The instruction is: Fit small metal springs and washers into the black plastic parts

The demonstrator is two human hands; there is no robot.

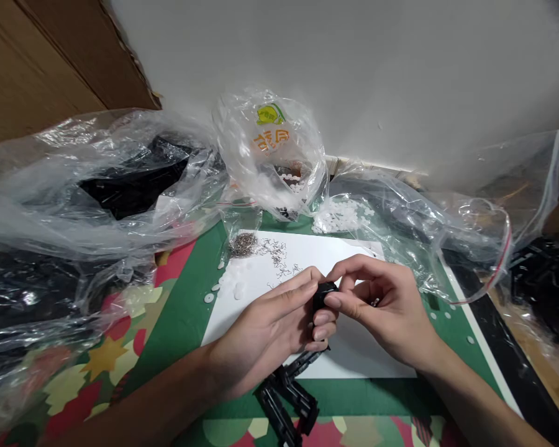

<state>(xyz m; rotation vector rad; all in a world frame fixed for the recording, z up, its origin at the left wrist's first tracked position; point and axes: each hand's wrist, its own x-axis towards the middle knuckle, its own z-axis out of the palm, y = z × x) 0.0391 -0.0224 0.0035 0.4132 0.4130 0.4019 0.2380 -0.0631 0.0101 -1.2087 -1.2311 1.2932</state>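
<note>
A small black plastic part [325,294] is held up over the white sheet [372,360], between both hands. My left hand [279,316] is closed round it, with fingers curled beneath and thumb along its side. The thumb and fingertips of my right hand [382,301] pinch its right edge; a tiny shiny bit shows near the curled fingers, too small to name. Below my left hand lie several long black plastic pieces [289,397], partly hidden by it. Thin bent metal wires [274,251] are scattered on the sheet's far left, beside a small clear bag of them [243,244].
White plastic discs [235,279] lie left of the wires. More small white pieces [340,214] are heaped behind the sheet. A printed clear bag [270,149] stands at the back. Large plastic bags with black parts [140,180] fill the left, and black parts [545,279] pile at far right.
</note>
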